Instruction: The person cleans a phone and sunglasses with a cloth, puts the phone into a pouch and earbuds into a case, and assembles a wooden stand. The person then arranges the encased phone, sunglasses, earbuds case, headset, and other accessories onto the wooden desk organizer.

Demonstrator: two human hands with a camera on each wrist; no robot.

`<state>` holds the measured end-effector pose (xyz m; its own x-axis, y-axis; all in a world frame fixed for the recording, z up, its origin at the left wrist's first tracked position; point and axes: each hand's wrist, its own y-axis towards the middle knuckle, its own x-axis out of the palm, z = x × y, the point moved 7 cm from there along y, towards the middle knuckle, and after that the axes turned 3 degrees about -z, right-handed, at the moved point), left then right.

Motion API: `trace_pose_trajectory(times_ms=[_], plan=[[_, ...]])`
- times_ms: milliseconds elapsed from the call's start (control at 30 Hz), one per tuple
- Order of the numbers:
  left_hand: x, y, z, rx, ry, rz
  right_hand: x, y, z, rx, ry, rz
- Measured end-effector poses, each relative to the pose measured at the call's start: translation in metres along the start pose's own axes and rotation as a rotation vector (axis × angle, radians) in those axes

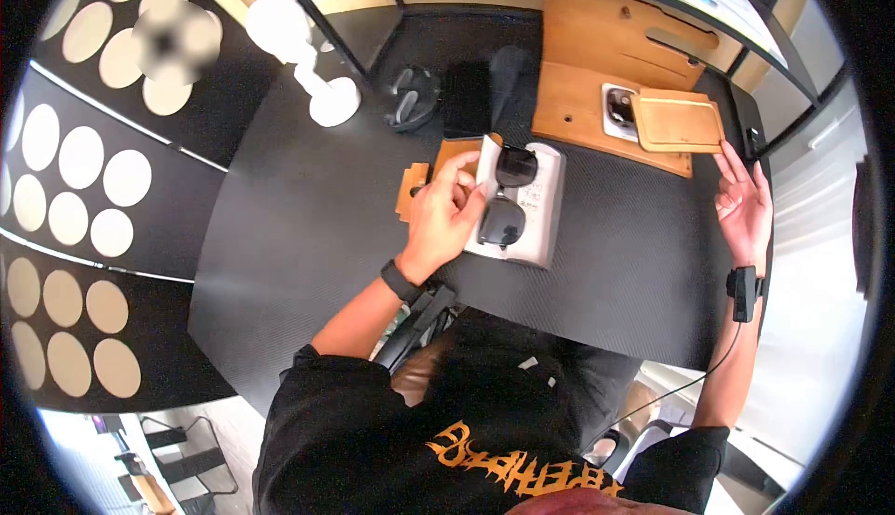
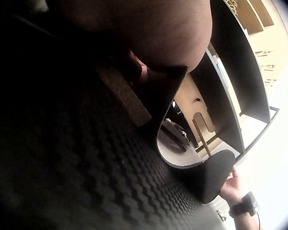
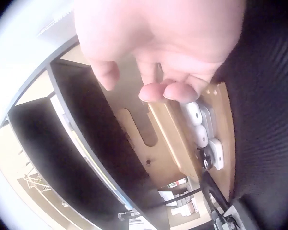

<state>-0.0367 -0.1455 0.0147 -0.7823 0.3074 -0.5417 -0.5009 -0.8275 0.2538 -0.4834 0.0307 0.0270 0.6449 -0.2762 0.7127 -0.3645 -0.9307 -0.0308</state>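
In the head view my left hand (image 1: pixel 443 212) grips the near-left edge of an opened glasses case (image 1: pixel 536 235) with a pale lining. Dark sunglasses (image 1: pixel 503 221) lie folded out across that lining, with handwriting behind them. The left wrist view shows the case's dark curved shell (image 2: pixel 221 175) from the side, with the sunglasses (image 2: pixel 177 136) inside. At the right, my right hand (image 1: pixel 744 203) holds the corner of a small wooden tray (image 1: pixel 681 122) tilted up. Its fingertips (image 3: pixel 153 92) are at the tray's upper edge. White rounded items (image 3: pixel 199 129) sit beside the raised tray.
A wooden desk organizer (image 1: pixel 606 49) stands at the back under a shelf. A white lamp (image 1: pixel 334 102) and a black object (image 1: pixel 413 96) stand at the back left. A brown leather piece (image 1: pixel 410 189) lies beside my left hand. Black desk mat (image 1: pixel 298 235) covers the tabletop.
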Motion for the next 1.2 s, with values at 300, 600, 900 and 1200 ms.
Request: trace_pose_trajectory(times_ms=[300,600,900,1200], plan=[[0.008,0.001,-0.022,0.013,-0.115,-0.021,-0.014,-0.089,-0.01,0.159,-0.458,0.213],[0.003,0.001,-0.005,0.048,-0.049,0.025,-0.029,-0.103,-0.018,0.111,-1.069,0.297],[0.002,0.002,-0.009,0.069,-0.036,0.025,0.007,-0.088,-0.023,0.072,-1.408,0.308],[0.006,0.002,-0.02,0.035,-0.099,0.02,0.11,0.007,0.028,-0.29,-1.765,0.1]])
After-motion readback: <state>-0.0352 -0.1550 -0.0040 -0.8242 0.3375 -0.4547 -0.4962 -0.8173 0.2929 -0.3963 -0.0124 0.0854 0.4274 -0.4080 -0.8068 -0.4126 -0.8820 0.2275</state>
